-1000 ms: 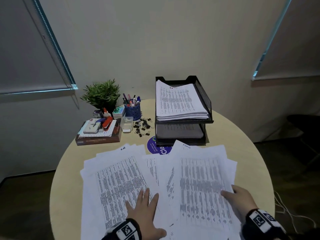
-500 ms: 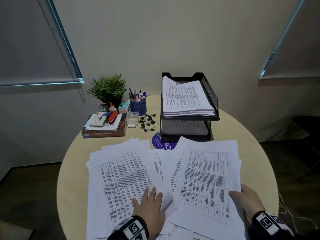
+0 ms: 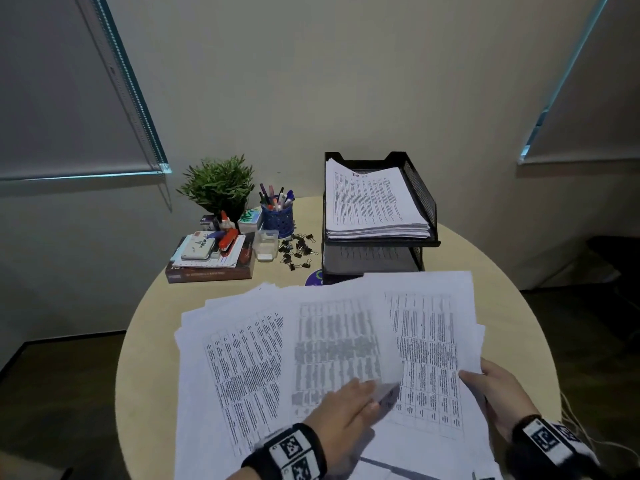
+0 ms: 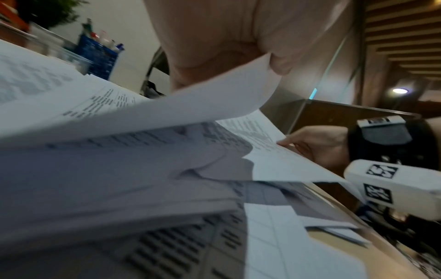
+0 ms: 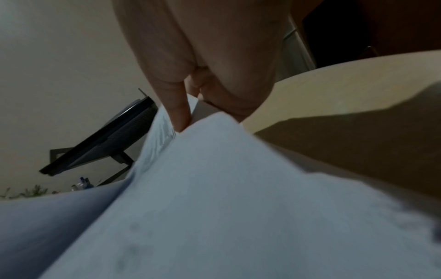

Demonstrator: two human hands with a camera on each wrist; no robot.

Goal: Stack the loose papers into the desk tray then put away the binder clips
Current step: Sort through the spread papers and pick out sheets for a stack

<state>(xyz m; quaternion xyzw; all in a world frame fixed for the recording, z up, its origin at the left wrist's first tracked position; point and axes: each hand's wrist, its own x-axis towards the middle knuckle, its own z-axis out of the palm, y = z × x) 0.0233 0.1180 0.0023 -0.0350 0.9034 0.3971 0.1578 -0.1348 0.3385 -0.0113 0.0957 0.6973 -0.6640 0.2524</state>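
Left hand (image 3: pixel 341 405) pinches lifted sheet (image 3: pixel 337 344) atop loose papers (image 3: pixel 242 358) on near table (image 3: pixel 149 341); right hand (image 3: pixel 498 393) grips right stack edge; binder clips (image 3: pixel 297 250) far left of desk tray (image 3: pixel 417 188).

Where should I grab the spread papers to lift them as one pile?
Judging by their fan, square the papers first, then grip both long side edges, left hand from the left, right hand from the right. They overlap askew, so a one-edge grip would likely shed sheets.
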